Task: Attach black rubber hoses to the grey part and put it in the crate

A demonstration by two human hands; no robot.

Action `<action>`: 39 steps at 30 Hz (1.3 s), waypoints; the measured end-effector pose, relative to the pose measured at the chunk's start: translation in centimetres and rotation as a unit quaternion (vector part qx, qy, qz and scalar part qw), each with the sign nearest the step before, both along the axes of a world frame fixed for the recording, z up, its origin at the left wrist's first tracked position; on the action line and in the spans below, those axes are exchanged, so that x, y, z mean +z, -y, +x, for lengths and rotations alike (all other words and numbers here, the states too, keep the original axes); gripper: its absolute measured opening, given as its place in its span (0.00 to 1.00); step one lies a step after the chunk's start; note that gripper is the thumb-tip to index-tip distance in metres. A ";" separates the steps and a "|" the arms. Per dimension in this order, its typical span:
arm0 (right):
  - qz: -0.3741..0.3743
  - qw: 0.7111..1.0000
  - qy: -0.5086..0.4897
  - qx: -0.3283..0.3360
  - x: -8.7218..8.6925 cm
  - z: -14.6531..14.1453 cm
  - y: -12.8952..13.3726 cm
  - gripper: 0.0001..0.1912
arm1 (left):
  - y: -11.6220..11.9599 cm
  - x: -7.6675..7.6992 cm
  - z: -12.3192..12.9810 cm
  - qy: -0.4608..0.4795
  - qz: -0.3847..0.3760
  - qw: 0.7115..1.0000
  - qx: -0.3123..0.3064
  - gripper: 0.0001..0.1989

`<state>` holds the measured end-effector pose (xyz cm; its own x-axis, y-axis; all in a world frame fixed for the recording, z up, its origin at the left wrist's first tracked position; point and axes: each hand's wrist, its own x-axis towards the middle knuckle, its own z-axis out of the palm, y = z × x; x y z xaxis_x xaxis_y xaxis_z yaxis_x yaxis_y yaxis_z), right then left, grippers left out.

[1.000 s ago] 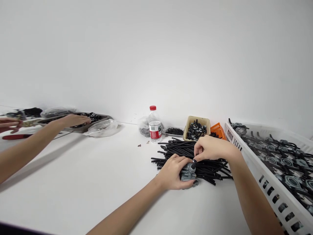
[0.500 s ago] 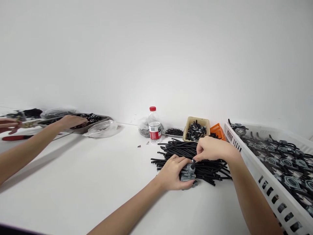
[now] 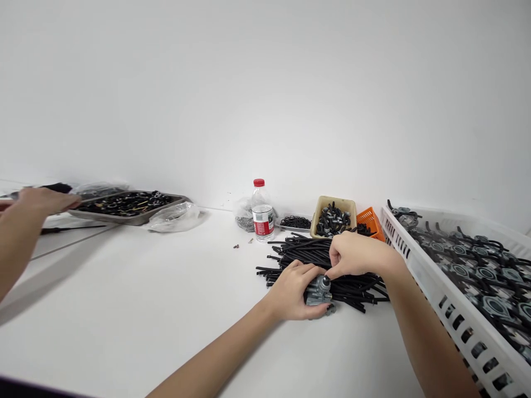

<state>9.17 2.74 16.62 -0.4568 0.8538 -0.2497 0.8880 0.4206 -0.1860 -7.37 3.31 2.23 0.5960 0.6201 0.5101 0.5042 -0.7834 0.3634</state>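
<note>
A grey metal part (image 3: 318, 293) stands on the white table, held from its left side by my left hand (image 3: 292, 292), whose thumb and fingers wrap round it. On top of the part is a small black cap (image 3: 326, 280). The fingertips of my right hand (image 3: 352, 255) are pinched together at this cap, and the fingers curl inward. A pile of black rubber hoses (image 3: 309, 251) lies under and behind both hands.
Behind the hoses stand a bottle (image 3: 263, 215), a cream bin (image 3: 353, 207) of small parts and an orange basket (image 3: 374, 222). At right is a white crate (image 3: 440, 287) of metal parts. A co-worker's hand (image 3: 47, 200) is near a metal tray (image 3: 136, 220) at left.
My right hand has shifted very slightly left and down at the black cap. My left hand stays on the metal part. The co-worker's hand has moved left, off the tray.
</note>
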 end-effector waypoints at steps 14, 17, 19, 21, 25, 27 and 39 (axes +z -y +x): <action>-0.034 0.997 -0.033 0.055 -1.1 -0.2 -0.3 0.09 | -0.2 -0.2 -0.1 -0.013 -0.008 1.000 0.008 0.20; -0.039 0.995 -0.047 0.073 -1.1 -0.2 -0.2 0.08 | -0.2 -0.3 -0.2 -0.012 -0.008 1.000 0.003 0.22; -0.048 0.994 -0.051 0.089 -0.8 -0.3 0.0 0.06 | -0.2 -0.3 -0.2 -0.013 -0.010 1.000 -0.001 0.23; -0.045 0.993 -0.044 0.104 -0.5 -0.2 0.2 0.05 | -0.2 -0.3 -0.3 -0.015 -0.015 1.000 -0.006 0.23; -0.024 0.991 -0.029 0.132 0.1 0.1 0.7 0.11 | -0.2 -0.4 -0.3 0.000 -0.018 1.000 -0.006 0.23; -0.033 0.989 -0.031 0.138 0.3 0.3 0.8 0.14 | -0.2 -0.4 -0.3 0.003 -0.017 1.000 -0.003 0.23; -0.048 0.991 -0.039 0.119 0.2 0.1 0.4 0.08 | -0.3 -0.5 -0.2 -0.010 -0.033 0.999 -0.002 0.24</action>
